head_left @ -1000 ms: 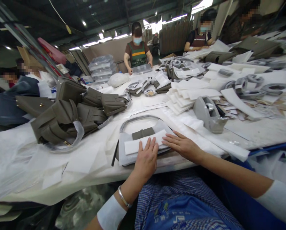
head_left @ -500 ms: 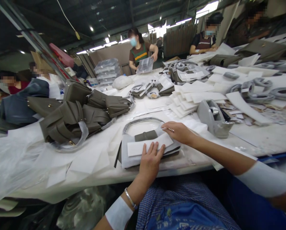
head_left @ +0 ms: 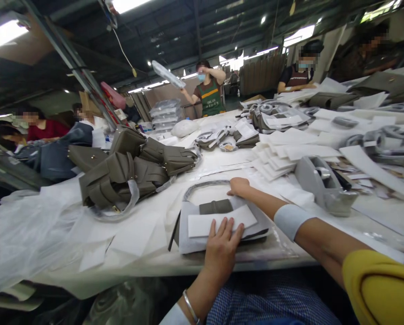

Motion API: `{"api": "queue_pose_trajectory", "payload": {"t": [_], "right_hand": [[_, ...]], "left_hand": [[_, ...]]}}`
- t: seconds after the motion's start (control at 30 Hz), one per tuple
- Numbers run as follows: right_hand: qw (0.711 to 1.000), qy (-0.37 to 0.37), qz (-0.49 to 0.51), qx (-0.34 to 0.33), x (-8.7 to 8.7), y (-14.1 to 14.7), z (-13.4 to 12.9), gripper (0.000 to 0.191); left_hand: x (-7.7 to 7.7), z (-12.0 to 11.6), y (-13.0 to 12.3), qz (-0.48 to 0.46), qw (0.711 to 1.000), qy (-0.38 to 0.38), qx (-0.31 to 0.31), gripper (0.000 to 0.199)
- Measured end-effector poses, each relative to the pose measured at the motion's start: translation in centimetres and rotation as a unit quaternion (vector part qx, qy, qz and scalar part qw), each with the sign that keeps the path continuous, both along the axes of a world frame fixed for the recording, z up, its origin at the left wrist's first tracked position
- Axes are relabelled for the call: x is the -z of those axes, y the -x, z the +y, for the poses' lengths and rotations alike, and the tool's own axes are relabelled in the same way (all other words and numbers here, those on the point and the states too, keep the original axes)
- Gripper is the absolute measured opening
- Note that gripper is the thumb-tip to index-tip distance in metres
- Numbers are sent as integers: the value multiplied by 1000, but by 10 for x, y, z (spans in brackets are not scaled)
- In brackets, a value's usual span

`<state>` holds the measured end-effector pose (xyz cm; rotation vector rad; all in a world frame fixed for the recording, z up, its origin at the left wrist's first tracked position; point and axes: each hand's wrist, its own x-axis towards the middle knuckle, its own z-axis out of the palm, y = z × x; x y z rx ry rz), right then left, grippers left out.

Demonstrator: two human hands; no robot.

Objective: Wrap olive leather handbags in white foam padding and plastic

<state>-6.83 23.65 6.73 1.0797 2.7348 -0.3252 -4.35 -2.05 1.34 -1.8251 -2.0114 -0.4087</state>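
Pale tabletop (head_left: 127, 271), hand (head_left: 223, 246) on flat strip (head_left: 202, 225)

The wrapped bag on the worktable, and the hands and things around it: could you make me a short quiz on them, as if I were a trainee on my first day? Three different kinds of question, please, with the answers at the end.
1. What does the left hand rest on?
A) the tape dispenser
B) the white strip lying across the wrapped bag
C) the bag's looped handle

2. True or false: the pile of olive-brown bags is to the left of the wrapped bag.

3. Fill in the blank: the wrist of the left hand wears a silver-coloured ____.

Key: 1. B; 2. true; 3. bracelet
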Motion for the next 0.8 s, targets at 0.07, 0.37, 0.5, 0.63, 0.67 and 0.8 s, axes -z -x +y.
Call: {"api": "queue_pose_trajectory", "payload": {"t": [0.07,0.37,0.5,0.63,0.67,0.8], "right_hand": [[999,39,-26,24,-2,0,3,34],[979,161,123,-9,-5,-25,6,30],[956,189,220,-35,-5,-36,10,39],[937,222,262,-66,-7,-47,20,28],[934,223,271,-69,-8,-49,22,25],[922,203,322,-68,-17,-50,25,25]], "left_hand": [[1,0,0,-5,1000,-5,1,47],[-3,-1,0,-38,999,-7,9,45],[-6,-2,0,-44,999,11,6,46],[-7,-2,-1,-48,999,13,5,48],[-7,-2,-1,-48,999,14,4,49],[-9,-2,-1,-50,999,21,0,47]]}}
